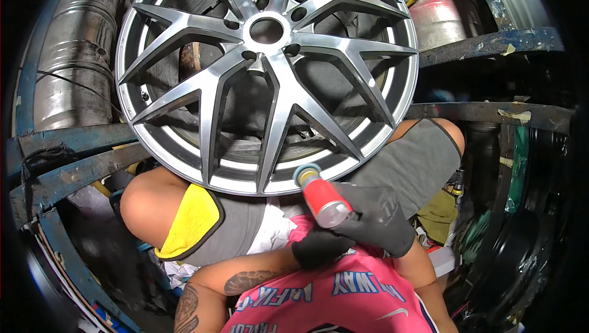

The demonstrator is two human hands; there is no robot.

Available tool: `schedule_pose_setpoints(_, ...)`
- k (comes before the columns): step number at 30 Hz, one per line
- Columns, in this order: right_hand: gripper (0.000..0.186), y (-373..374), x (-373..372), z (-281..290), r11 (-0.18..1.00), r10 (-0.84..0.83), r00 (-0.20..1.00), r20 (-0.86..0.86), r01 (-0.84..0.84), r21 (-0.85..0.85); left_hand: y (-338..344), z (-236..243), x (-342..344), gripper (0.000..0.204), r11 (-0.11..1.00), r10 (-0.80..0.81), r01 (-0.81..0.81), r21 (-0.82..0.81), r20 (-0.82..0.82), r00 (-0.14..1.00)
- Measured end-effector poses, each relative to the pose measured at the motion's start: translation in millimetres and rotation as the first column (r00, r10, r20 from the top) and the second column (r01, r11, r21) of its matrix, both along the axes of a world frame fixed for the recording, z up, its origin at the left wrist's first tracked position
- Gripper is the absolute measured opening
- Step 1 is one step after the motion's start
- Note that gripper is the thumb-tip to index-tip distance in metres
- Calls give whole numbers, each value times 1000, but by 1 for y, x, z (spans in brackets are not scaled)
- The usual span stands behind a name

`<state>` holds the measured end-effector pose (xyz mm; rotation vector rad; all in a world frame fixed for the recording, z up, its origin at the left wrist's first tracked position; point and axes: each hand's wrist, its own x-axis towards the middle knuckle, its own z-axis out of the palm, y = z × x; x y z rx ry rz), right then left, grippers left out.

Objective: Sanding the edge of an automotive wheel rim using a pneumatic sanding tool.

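Observation:
My right hand (381, 215), in a dark glove, is wrapped round a small hand-held sander (322, 198). Its body is red with a silver end, and a round blue-grey pad tips it just below the wheel's near edge. Under and beside it lies my left hand (320, 246), also gloved, close in front of my chest; its fingers are hidden. Ahead of both hands a large alloy wheel (282, 84) faces up, its spokes bright silver on top with dark sides. Between pad and wheel lip, contact cannot be made out.
Blue, worn metal frames (80, 143) run along the left and right (491, 111). Metal drums (80, 57) stand at the far left, with another silver cylinder (429, 17) at the far right. A yellow cloth (191, 222) lies over my left thigh. Dark wheels (509, 259) sit at the right.

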<state>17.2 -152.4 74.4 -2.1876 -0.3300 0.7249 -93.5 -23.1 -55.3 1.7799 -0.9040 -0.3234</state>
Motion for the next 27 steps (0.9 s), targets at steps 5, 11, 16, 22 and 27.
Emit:
schedule_pose_setpoints(5,51,0,-4,-1,995,77,977,197,-63,-75,-2,-8,-11,37,991,136,-136,-1,48,990)
schedule_pose_setpoints(11,49,4,-1,-10,992,117,946,302,-126,10,-3,10,6,36,983,136,-157,90,202,970)
schedule_pose_setpoints(16,50,-2,4,4,998,37,988,151,-27,-65,-5,12,7,33,972,235,-236,4,81,969)
schedule_pose_setpoints(22,48,4,9,0,996,87,985,149,-88,-1,-22,-10,-21,31,906,372,-411,102,271,888)
schedule_pose_setpoints(27,44,6,18,20,994,-53,993,-106,42,-106,-11,10,8,35,945,323,-317,-78,68,944)
